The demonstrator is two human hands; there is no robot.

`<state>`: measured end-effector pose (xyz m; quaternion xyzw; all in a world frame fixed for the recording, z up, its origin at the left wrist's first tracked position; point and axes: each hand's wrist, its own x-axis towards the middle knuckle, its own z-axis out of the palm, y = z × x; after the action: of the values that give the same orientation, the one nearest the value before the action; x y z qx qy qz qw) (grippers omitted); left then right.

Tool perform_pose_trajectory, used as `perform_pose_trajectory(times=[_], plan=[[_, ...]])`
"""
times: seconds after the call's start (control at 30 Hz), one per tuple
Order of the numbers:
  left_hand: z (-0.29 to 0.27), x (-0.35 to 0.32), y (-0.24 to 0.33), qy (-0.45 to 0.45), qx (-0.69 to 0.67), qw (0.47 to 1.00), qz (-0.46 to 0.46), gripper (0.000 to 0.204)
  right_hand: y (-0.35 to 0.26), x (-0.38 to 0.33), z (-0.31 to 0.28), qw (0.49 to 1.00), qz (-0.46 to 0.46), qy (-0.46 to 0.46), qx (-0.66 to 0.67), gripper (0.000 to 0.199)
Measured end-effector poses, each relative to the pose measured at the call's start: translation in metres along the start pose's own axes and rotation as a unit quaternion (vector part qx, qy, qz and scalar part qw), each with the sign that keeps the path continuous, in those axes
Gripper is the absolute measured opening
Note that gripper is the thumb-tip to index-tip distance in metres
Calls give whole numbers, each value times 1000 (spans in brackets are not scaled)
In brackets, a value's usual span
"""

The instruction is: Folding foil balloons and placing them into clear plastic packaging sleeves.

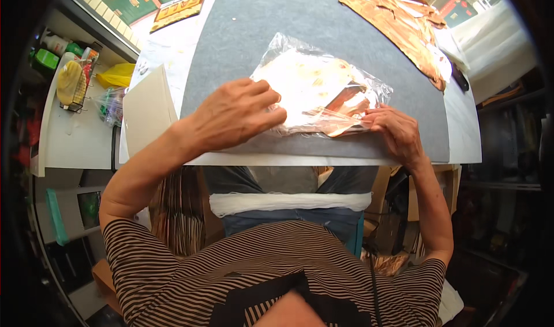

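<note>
A clear plastic bag [274, 47] lies on the grey mat, wrapped around a flat pale and brown item [346, 100]. Strong glare washes out much of the item, so its kind cannot be made out. My left hand [242, 111] is closed at the bag's left edge, fingers curled; the plastic between them is mostly hidden. At the near right corner, my right hand [395, 128] pinches the plastic, which is drawn into creases towards its fingertips. The bag's far side stands up loosely, away from both hands.
The grey mat [231, 44] covers most of the white table. Brown crumpled wrapped pieces [398, 30] lie at far right, a lettered brown plaque [179, 10] at far left. White sheets [150, 111] sit by my left forearm. A side shelf holds a wire basket [74, 90].
</note>
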<state>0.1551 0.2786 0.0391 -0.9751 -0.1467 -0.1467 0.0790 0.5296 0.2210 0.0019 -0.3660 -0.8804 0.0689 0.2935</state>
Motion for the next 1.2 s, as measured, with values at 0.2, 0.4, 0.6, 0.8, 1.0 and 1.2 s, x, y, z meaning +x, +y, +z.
perform_pose_trajectory(times=[0.2,0.4,0.6,0.8,1.0,1.2], plan=[[5,0,25,3,3,1000,-8,17,-6,13,-15,991,123,3,45,22],[4,7,29,24,45,999,8,20,-9,60,21,992,70,-108,0,73],[-20,-11,67,-45,16,999,-12,24,-4,52,39,971,118,-199,-52,111],[-22,-36,121,-211,-258,943,-18,32,-7,52,42,974,123,-179,-57,124],[-67,-16,88,-146,-556,817,-49,33,-8,41,39,986,77,-142,-30,111],[-22,16,32,124,-169,955,-212,40,-76,20,34,990,-73,-119,-4,70]])
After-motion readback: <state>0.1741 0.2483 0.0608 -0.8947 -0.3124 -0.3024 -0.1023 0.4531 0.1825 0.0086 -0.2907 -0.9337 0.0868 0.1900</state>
